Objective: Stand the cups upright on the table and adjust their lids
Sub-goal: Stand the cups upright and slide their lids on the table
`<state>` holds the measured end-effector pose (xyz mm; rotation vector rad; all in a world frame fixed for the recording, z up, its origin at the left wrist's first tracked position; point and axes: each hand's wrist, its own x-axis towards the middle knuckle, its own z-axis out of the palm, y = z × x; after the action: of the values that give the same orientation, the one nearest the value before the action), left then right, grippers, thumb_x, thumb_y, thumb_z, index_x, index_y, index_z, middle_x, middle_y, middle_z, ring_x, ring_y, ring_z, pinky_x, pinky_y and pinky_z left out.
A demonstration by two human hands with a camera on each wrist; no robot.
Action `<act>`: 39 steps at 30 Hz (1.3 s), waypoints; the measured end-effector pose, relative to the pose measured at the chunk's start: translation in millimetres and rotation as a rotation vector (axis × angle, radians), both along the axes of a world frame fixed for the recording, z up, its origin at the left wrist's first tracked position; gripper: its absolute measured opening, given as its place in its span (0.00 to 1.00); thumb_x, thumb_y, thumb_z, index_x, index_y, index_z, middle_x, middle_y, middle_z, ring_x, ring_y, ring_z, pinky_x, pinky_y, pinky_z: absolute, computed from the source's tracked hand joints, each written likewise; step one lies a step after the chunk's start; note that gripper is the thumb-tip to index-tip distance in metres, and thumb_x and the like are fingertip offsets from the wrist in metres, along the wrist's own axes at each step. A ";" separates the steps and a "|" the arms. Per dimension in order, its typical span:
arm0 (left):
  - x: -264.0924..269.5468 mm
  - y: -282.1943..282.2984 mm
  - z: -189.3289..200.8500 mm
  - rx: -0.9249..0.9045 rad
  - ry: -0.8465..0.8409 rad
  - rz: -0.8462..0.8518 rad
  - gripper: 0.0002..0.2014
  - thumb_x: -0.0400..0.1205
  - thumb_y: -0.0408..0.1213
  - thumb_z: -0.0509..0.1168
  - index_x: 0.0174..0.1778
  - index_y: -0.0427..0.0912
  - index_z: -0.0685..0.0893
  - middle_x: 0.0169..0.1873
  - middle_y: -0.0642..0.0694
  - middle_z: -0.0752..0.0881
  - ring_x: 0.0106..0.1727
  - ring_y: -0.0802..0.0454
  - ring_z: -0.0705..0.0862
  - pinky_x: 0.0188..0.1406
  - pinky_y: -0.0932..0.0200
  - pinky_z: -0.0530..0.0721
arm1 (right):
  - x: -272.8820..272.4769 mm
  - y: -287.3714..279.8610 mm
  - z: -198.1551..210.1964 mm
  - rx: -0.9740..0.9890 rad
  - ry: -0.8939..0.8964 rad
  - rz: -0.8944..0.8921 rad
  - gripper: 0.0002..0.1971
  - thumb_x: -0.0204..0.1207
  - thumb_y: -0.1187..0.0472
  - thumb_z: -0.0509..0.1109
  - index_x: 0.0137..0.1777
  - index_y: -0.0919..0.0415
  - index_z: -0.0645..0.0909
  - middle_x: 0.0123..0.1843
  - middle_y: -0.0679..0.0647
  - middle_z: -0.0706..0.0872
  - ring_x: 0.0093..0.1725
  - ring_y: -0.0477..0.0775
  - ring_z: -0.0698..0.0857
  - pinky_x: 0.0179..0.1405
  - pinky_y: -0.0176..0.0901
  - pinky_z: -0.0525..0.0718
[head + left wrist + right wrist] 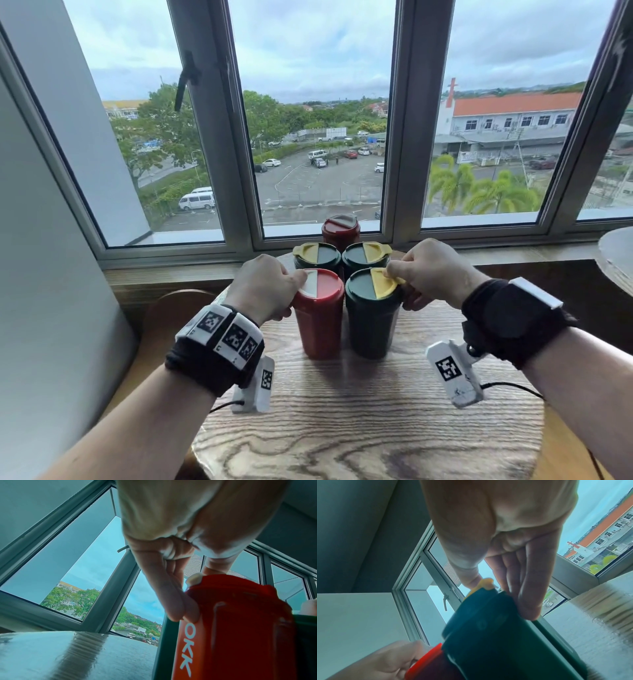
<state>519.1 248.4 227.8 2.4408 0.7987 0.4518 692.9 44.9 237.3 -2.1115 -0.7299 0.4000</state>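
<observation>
Several lidded cups stand upright on the round wooden table point(359, 428). At the front left is a red cup point(318, 322) point(236, 628) with a red and white lid point(320, 282). My left hand point(270, 287) grips it at the rim, thumb on the white flap and fingers point(180, 608) against its side. Beside it stands a dark green cup point(371, 325) point(496, 628) with a yellow flap point(383, 282) point(485, 583). My right hand point(428, 274) holds that cup, thumb pressing the flap. Behind them stand two more green cups point(317, 260) point(364, 257) and a red cup point(340, 229).
The table stands against a window sill point(171, 274) under a wide window point(322, 120). Another round table edge point(616, 257) shows at the far right. A pale wall point(51, 274) runs along the left. Cables point(507, 385) trail from my wrist cameras over the tabletop.
</observation>
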 end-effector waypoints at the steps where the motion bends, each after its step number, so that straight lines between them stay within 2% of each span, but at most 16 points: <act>1: 0.2 0.1 -0.5 -0.001 -0.002 0.001 0.26 0.85 0.51 0.63 0.32 0.33 0.92 0.21 0.43 0.91 0.26 0.47 0.93 0.42 0.49 0.94 | 0.7 0.2 -0.7 -0.002 -0.005 -0.002 0.17 0.80 0.60 0.74 0.43 0.79 0.89 0.33 0.74 0.91 0.29 0.68 0.94 0.32 0.55 0.94; 5: -0.5 0.9 2.5 -0.041 0.048 -0.011 0.25 0.85 0.52 0.64 0.34 0.36 0.92 0.25 0.43 0.93 0.30 0.43 0.94 0.37 0.45 0.96 | 2.8 -1.9 -1.8 -0.008 -0.004 0.006 0.16 0.80 0.60 0.74 0.44 0.77 0.90 0.34 0.73 0.92 0.30 0.68 0.94 0.32 0.55 0.94; 9: -4.6 5.0 2.7 0.065 0.119 -0.008 0.27 0.82 0.66 0.61 0.40 0.45 0.90 0.36 0.49 0.94 0.41 0.46 0.93 0.46 0.43 0.93 | 3.5 -7.2 -0.2 -0.060 -0.048 0.054 0.20 0.81 0.49 0.75 0.46 0.71 0.90 0.37 0.66 0.94 0.32 0.61 0.95 0.32 0.51 0.94; 11: -8.6 6.7 0.0 0.150 0.095 -0.049 0.29 0.81 0.70 0.59 0.53 0.48 0.90 0.47 0.52 0.93 0.49 0.52 0.89 0.49 0.49 0.87 | 2.0 -13.5 -0.5 -0.071 -0.186 0.098 0.22 0.78 0.42 0.75 0.48 0.64 0.90 0.41 0.59 0.94 0.35 0.54 0.95 0.35 0.51 0.94; 13: -13.9 7.1 -3.0 0.140 0.015 -0.141 0.33 0.78 0.72 0.62 0.68 0.49 0.86 0.58 0.53 0.90 0.57 0.54 0.87 0.54 0.53 0.82 | -2.5 -22.6 -2.3 -0.080 -0.316 0.169 0.22 0.72 0.37 0.77 0.54 0.55 0.89 0.43 0.48 0.93 0.39 0.46 0.92 0.46 0.52 0.93; 15: -18.8 7.5 -7.4 0.126 -0.036 -0.236 0.44 0.71 0.74 0.67 0.77 0.48 0.80 0.68 0.51 0.85 0.62 0.54 0.86 0.63 0.52 0.83 | -7.8 -30.0 -7.4 -0.134 -0.405 0.214 0.30 0.65 0.30 0.79 0.63 0.45 0.85 0.49 0.41 0.91 0.45 0.39 0.89 0.54 0.49 0.90; 17: -21.0 6.6 -12.1 0.162 -0.032 -0.282 0.55 0.63 0.79 0.68 0.81 0.46 0.76 0.73 0.50 0.82 0.63 0.56 0.85 0.65 0.54 0.82 | -11.5 -31.9 -14.2 -0.148 -0.483 0.223 0.45 0.58 0.24 0.79 0.74 0.45 0.80 0.61 0.42 0.90 0.51 0.40 0.89 0.58 0.46 0.89; 18: -21.2 6.4 -15.1 0.172 -0.030 -0.289 0.58 0.61 0.80 0.69 0.82 0.45 0.75 0.74 0.50 0.81 0.62 0.56 0.85 0.63 0.57 0.81 | -14.4 -31.5 -16.1 -0.128 -0.498 0.227 0.49 0.57 0.27 0.82 0.78 0.48 0.79 0.66 0.44 0.89 0.53 0.41 0.88 0.58 0.40 0.87; 20: -20.7 4.7 -18.9 0.168 -0.044 -0.287 0.57 0.62 0.75 0.73 0.83 0.45 0.73 0.75 0.50 0.80 0.61 0.57 0.85 0.61 0.61 0.79 | -20.5 -29.5 -17.5 -0.085 -0.487 0.217 0.48 0.60 0.38 0.87 0.80 0.55 0.78 0.69 0.49 0.88 0.53 0.44 0.86 0.50 0.21 0.80; 22: -19.4 3.7 -22.0 0.171 -0.076 -0.269 0.52 0.65 0.68 0.79 0.82 0.44 0.75 0.74 0.49 0.81 0.61 0.56 0.85 0.60 0.63 0.78 | -25.8 -27.6 -18.4 -0.071 -0.513 0.187 0.45 0.62 0.42 0.88 0.79 0.57 0.79 0.67 0.50 0.89 0.52 0.45 0.86 0.45 0.18 0.77; 24: -19.0 2.4 -23.7 0.183 -0.107 -0.242 0.48 0.66 0.64 0.80 0.80 0.44 0.77 0.71 0.49 0.83 0.59 0.56 0.85 0.59 0.63 0.78 | -29.4 -27.0 -21.0 -0.065 -0.547 0.155 0.44 0.62 0.41 0.87 0.77 0.57 0.81 0.66 0.49 0.89 0.54 0.45 0.86 0.46 0.21 0.76; 27: -19.6 -1.7 -25.5 0.208 -0.132 -0.220 0.46 0.67 0.63 0.80 0.79 0.44 0.78 0.70 0.49 0.83 0.65 0.54 0.82 0.61 0.64 0.75 | -30.0 -27.0 -26.9 -0.040 -0.550 0.114 0.44 0.61 0.39 0.86 0.76 0.57 0.82 0.67 0.48 0.89 0.57 0.46 0.87 0.56 0.34 0.81; 32: -19.2 -2.0 -26.7 0.189 -0.133 -0.218 0.46 0.68 0.62 0.80 0.79 0.43 0.78 0.71 0.47 0.83 0.66 0.53 0.82 0.60 0.64 0.73 | -29.9 -25.5 -32.6 -0.010 -0.542 0.083 0.46 0.59 0.35 0.85 0.76 0.57 0.82 0.63 0.48 0.90 0.56 0.47 0.87 0.56 0.38 0.84; 36: -18.9 0.4 -26.9 0.159 -0.110 -0.235 0.46 0.69 0.62 0.80 0.81 0.43 0.76 0.72 0.47 0.82 0.68 0.52 0.82 0.65 0.62 0.75 | -30.8 -25.5 -30.0 -0.009 -0.529 0.117 0.48 0.59 0.33 0.83 0.77 0.58 0.80 0.64 0.50 0.90 0.59 0.50 0.87 0.60 0.44 0.86; 38: -19.6 1.3 -27.1 0.159 -0.095 -0.247 0.47 0.70 0.64 0.78 0.82 0.43 0.75 0.73 0.47 0.81 0.68 0.53 0.81 0.65 0.62 0.75 | -33.2 -29.2 -24.8 -0.030 -0.517 0.125 0.45 0.62 0.34 0.83 0.77 0.57 0.80 0.65 0.50 0.90 0.57 0.50 0.88 0.60 0.45 0.86; 39: -20.1 1.9 -26.6 0.154 -0.092 -0.249 0.47 0.71 0.65 0.76 0.82 0.43 0.75 0.73 0.48 0.80 0.68 0.54 0.81 0.64 0.62 0.75 | -32.4 -31.6 -22.2 -0.035 -0.512 0.124 0.43 0.63 0.32 0.81 0.75 0.54 0.81 0.63 0.50 0.91 0.54 0.48 0.89 0.59 0.47 0.87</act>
<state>499.0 250.3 201.2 2.5956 0.4282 0.5415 660.5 13.3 215.1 -2.2293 -1.1553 -0.0742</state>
